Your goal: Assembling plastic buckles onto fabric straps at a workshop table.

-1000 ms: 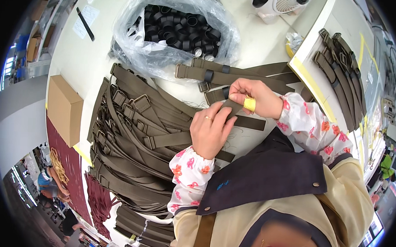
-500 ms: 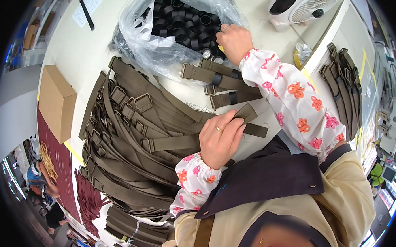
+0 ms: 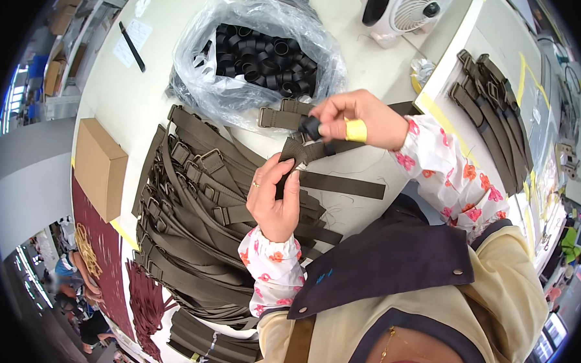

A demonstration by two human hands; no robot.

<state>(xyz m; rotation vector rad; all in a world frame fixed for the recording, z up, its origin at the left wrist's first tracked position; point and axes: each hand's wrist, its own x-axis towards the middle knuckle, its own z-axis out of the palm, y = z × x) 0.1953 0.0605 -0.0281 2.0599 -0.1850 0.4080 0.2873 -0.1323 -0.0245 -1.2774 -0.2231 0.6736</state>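
My left hand pinches the end of an olive-brown webbing strap, which stands up between thumb and fingers. Just beyond it, my right hand holds a small black ring between thumb and fingertips; yellow tape wraps one finger. The ring is close to the strap end and apart from it. Behind my right hand lie straps with metal buckles, partly covered. A large pile of similar straps spreads to the left of my left hand. A clear plastic bag full of black rings stands open beyond both hands.
A cardboard box sits at the left table edge, beside dark red cords. A white fan stands at the back. More buckled straps lie on the right-hand surface. A black pen rests at the far left.
My right hand has come back from the bag toward me and now shows a black ring. My left hand has shifted left with the strap end, now raised upright.
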